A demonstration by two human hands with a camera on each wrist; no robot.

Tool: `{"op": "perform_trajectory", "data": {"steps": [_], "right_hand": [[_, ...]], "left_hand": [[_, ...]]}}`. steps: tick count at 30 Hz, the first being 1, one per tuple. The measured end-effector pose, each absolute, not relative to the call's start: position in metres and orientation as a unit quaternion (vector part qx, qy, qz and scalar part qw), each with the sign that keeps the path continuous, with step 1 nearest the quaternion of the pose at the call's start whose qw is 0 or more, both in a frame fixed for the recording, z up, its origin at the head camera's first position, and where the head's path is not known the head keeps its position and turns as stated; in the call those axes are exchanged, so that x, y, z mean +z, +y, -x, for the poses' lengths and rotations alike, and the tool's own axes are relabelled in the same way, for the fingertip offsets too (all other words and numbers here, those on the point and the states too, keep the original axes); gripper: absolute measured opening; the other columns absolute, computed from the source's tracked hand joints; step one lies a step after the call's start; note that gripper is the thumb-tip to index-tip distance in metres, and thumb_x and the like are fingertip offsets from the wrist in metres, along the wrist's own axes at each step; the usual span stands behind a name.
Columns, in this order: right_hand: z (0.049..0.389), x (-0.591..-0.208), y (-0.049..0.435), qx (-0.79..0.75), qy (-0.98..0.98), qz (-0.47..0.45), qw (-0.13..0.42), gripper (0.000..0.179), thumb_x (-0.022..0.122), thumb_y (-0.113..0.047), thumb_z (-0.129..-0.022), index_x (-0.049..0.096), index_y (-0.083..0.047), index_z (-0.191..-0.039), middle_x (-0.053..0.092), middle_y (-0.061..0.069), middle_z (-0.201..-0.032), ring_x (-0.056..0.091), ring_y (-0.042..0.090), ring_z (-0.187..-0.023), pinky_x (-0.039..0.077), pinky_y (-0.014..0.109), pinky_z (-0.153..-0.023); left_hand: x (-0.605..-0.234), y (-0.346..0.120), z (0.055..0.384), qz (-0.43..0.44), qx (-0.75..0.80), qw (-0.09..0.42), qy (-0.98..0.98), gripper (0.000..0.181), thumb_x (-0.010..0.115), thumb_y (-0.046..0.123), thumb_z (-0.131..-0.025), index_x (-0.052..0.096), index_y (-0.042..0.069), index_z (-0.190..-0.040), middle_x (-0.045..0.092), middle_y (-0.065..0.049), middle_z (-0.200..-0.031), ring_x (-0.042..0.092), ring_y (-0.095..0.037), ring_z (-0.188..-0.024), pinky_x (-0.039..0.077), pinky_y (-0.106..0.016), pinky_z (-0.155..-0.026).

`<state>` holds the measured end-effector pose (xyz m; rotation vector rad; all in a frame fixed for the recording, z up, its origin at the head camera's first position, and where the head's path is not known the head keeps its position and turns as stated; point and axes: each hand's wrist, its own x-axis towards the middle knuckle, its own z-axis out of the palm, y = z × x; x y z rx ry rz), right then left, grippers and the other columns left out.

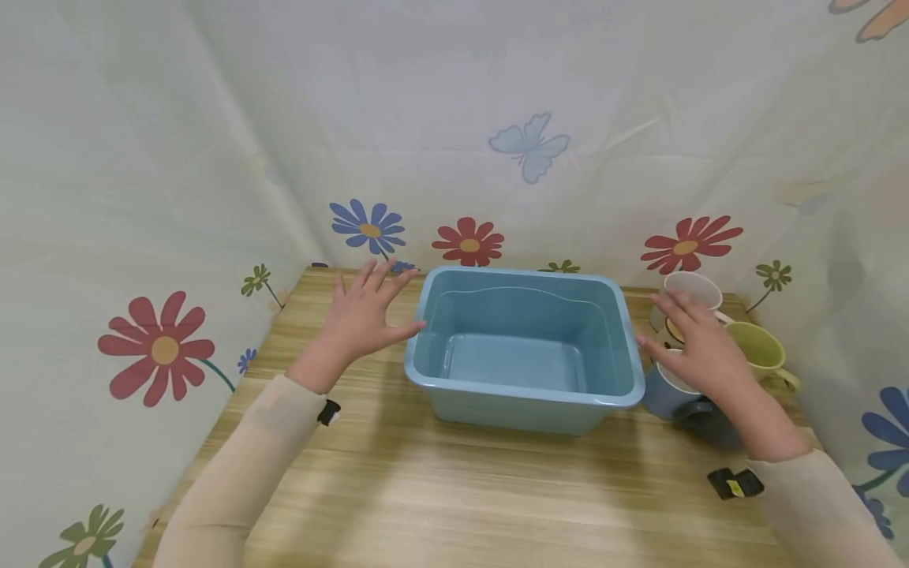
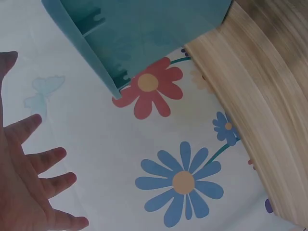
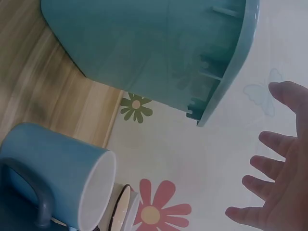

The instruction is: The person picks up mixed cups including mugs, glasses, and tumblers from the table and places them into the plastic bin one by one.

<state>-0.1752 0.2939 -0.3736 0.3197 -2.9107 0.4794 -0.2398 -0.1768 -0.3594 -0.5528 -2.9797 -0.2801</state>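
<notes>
A light blue plastic basin (image 1: pixel 525 394) with a rolled rim stands on the wooden table, nothing inside it. Beside its left end my left hand (image 1: pixel 362 315) is spread, the thumb overlapping the rim in the head view. My right hand (image 1: pixel 699 347) hovers off the basin's right end, over a group of mugs, fingers extended and thumb toward the rim. In the wrist views, both the left hand (image 2: pixel 24 183) and the right hand (image 3: pixel 279 168) hold nothing, and their fingers are apart from the basin's side wall (image 3: pixel 144 48).
Several mugs crowd the table's right side: a white mug (image 1: pixel 692 288), a yellow-green mug (image 1: pixel 760 347), a blue mug (image 3: pixel 57 163) and a dark grey mug (image 1: pixel 713 426). The wooden table (image 1: pixel 454 497) meets a flower-printed cloth (image 1: pixel 398 118) at the back and sides.
</notes>
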Motion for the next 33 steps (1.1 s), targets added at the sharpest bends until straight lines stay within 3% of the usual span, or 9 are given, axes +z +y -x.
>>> {"op": "perform_trajectory", "data": {"steps": [16,25,33], "right_hand": [[0.160,-0.382,0.292,0.206,-0.970,-0.085,0.092,0.072,0.064,-0.044,-0.098,0.043,0.000,-0.152,0.037,0.034,-0.157,0.034,0.058,-0.141,0.033,0.079,-0.106],[0.151,-0.392,0.292,0.235,-0.955,-0.096,0.154,0.061,0.069,-0.035,-0.097,0.054,0.003,-0.142,0.049,0.033,-0.146,0.042,0.054,-0.135,0.038,0.076,-0.101],[0.144,-0.400,0.292,0.269,-0.932,-0.106,0.217,0.046,0.076,-0.013,-0.089,0.063,0.006,-0.129,0.058,0.027,-0.135,0.051,0.048,-0.125,0.043,0.070,-0.097]], "left_hand": [[-0.368,-0.182,0.224,0.190,-0.108,0.091,-0.972,0.081,0.065,0.059,-0.091,0.039,0.021,-0.158,0.040,-0.019,-0.162,0.038,-0.043,-0.149,0.034,-0.073,-0.113],[-0.375,-0.180,0.214,0.179,-0.127,0.098,-0.971,0.077,0.063,0.057,-0.092,0.044,0.018,-0.155,0.050,-0.018,-0.156,0.049,-0.043,-0.141,0.040,-0.070,-0.110],[-0.379,-0.178,0.204,0.170,-0.174,0.089,-0.966,0.073,0.064,0.050,-0.095,0.042,0.019,-0.157,0.050,-0.021,-0.155,0.051,-0.046,-0.139,0.044,-0.069,-0.108]]}}
